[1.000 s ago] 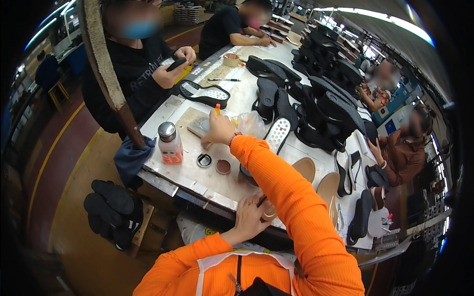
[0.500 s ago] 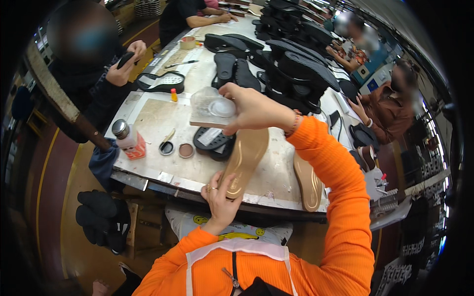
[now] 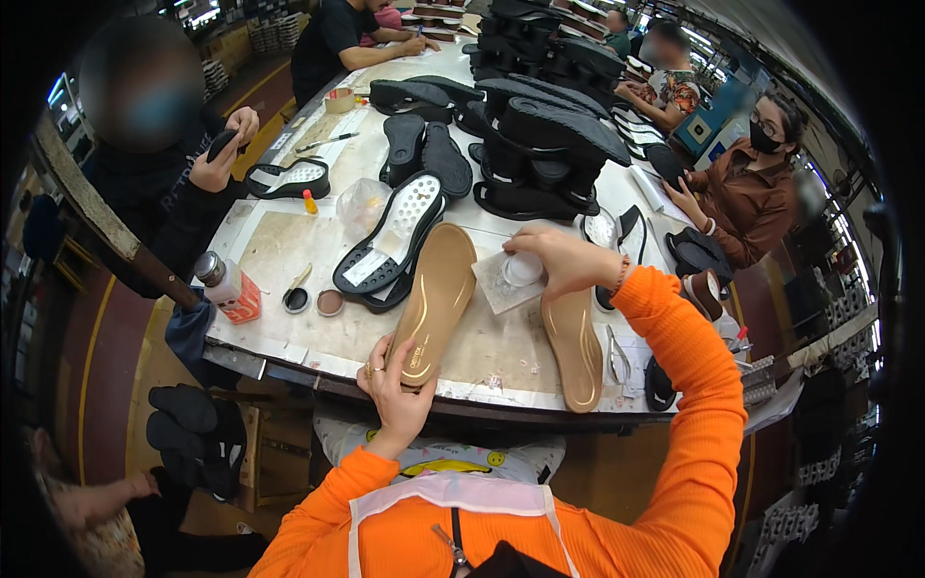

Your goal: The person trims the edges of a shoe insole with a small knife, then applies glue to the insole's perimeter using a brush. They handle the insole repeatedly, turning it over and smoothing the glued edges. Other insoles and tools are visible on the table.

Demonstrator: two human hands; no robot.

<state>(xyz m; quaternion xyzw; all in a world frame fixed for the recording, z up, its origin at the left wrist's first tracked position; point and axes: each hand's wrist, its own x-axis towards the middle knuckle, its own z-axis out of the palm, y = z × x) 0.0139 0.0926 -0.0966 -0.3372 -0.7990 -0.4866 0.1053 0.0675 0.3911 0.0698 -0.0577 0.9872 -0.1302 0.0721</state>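
Note:
A tan insole point(image 3: 436, 294) with gold curved lines is gripped at its heel end by my left hand point(image 3: 395, 390), fingers on one edge and thumb on top. My right hand point(image 3: 568, 258) pinches a clear square block point(image 3: 496, 295) by its round white knob. The block is just right of the insole, tilted, partly in front of the other tan insole point(image 3: 580, 356) that lies on the table. Black shoe soles point(image 3: 385, 252) with holes and a white patch lie beyond the held insole, partly covered by it.
A white-and-orange bottle point(image 3: 229, 289), two small round pots point(image 3: 330, 302) and a crumpled clear plastic bag point(image 3: 361, 205) are on the left. Stacked black soles point(image 3: 549, 135) fill the far middle. Tweezers point(image 3: 619, 354) lie at right. Several people sit or stand around the table point(image 3: 289, 226).
My right hand has carried the clear block rightward, from above the black soles to the right of the held insole. My left hand keeps its grip on the insole. The view has shifted slightly.

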